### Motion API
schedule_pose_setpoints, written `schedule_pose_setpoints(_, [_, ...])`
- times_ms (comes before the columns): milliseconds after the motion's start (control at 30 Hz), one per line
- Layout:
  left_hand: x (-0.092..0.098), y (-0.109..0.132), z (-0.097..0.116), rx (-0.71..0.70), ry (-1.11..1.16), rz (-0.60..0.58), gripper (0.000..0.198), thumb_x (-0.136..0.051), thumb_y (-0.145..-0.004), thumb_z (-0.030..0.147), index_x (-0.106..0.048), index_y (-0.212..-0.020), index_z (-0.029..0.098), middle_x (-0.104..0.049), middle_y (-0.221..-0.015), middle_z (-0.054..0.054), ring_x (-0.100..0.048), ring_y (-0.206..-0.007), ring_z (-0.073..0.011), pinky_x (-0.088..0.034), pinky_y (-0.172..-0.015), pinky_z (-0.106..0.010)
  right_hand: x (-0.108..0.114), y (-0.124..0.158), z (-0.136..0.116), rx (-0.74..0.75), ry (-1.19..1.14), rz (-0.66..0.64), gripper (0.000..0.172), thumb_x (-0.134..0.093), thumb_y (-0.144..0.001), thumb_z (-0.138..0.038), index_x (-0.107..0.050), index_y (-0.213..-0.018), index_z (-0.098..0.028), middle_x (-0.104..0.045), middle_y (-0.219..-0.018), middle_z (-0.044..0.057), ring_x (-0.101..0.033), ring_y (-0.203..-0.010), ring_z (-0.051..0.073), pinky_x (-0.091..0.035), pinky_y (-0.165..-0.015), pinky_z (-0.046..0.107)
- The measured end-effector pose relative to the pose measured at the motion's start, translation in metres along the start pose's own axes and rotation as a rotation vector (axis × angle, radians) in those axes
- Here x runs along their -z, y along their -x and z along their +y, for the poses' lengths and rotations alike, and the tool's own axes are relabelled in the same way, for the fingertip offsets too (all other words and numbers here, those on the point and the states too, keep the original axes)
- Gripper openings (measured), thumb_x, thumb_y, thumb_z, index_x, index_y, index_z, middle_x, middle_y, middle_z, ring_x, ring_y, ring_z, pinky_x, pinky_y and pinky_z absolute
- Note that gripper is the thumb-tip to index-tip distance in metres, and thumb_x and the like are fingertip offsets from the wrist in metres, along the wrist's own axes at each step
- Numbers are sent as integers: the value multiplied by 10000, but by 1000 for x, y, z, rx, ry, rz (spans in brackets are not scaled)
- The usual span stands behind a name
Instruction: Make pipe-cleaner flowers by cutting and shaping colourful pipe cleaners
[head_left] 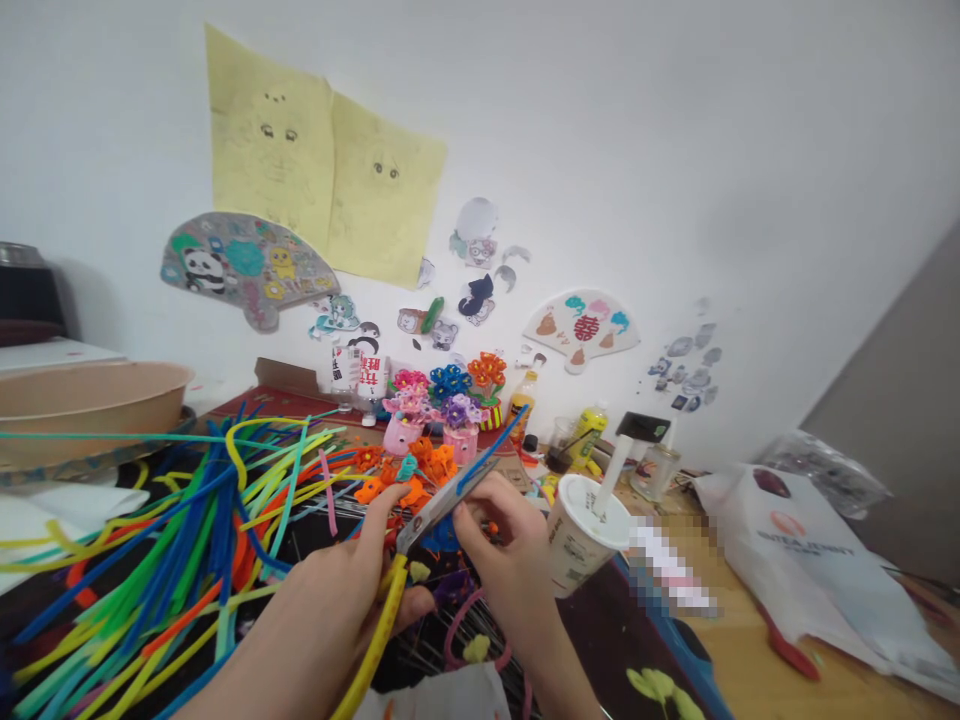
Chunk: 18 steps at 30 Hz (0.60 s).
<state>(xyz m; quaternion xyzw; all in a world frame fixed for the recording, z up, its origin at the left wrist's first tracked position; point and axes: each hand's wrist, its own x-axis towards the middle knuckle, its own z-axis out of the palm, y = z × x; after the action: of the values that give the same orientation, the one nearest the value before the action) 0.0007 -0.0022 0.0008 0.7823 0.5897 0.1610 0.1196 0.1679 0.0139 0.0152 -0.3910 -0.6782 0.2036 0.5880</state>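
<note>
My left hand (352,590) is closed round the yellow handles of a pair of pliers (435,505), whose metal jaws point up and right. My right hand (502,540) pinches a blue pipe cleaner (491,450) that lies along the jaws and sticks out toward the wall. Both hands hover over a dark mat near small orange pipe-cleaner flowers (405,470). Just right of my right hand stands a white paper cup with a lid and straw (581,530).
A large fan of coloured pipe cleaners (187,520) covers the left of the table. Pots of finished flowers (442,410), bottles and a jar stand by the wall. A brown paper bowl (82,400) sits far left; white plastic bags (810,570) lie right.
</note>
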Motion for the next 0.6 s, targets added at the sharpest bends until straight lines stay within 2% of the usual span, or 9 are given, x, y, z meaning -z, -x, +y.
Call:
schedule_pose_setpoints(133, [0,-3,3,22,-44,15,551,-446,-898,227,-350,-1424,93,-741,-655,-53,-741,-625,-275,-416,-504,-261,0,0,1,-6,-23,-23,136,-561,-814,-155,-600,-686,-183,-521,-670,-15,-468,-615,137,-344,-561,251])
schedule_pose_setpoints(233, [4,-4,6,18,-64,-28,508,-434,-908,239,-400,-1398,111,-756,-687,-64,-744,-644,-274,-434,-524,-266,2,-2,7,-81,-119,-37,117,-589,-827,-202,-601,-712,-186,-529,-661,-17,-484,-612,136,-360,-558,246])
schedule_pose_setpoints(367, [10,-2,8,-5,-38,-55,508,-386,-909,224,-383,-1404,110,-751,-657,-47,-726,-568,-236,-443,-505,-245,4,-4,11,-183,-273,-52,102,-612,-827,-257,-600,-756,-185,-517,-598,-39,-447,-548,114,-345,-515,228])
schedule_pose_setpoints(500, [10,0,6,-28,-104,-65,571,-380,-891,231,-324,-1432,60,-776,-701,-92,-752,-655,-285,-473,-544,-286,5,-4,8,-179,-280,-52,129,-610,-821,-249,-593,-717,-175,-537,-591,-35,-443,-536,103,-351,-520,223])
schedule_pose_setpoints(600, [8,2,5,-13,-134,-69,605,-391,-882,247,-301,-1444,43,-771,-666,-85,-752,-663,-298,-471,-546,-292,4,-4,6,-166,-237,-50,138,-608,-817,-235,-593,-695,-172,-517,-564,-43,-432,-523,101,-338,-511,224])
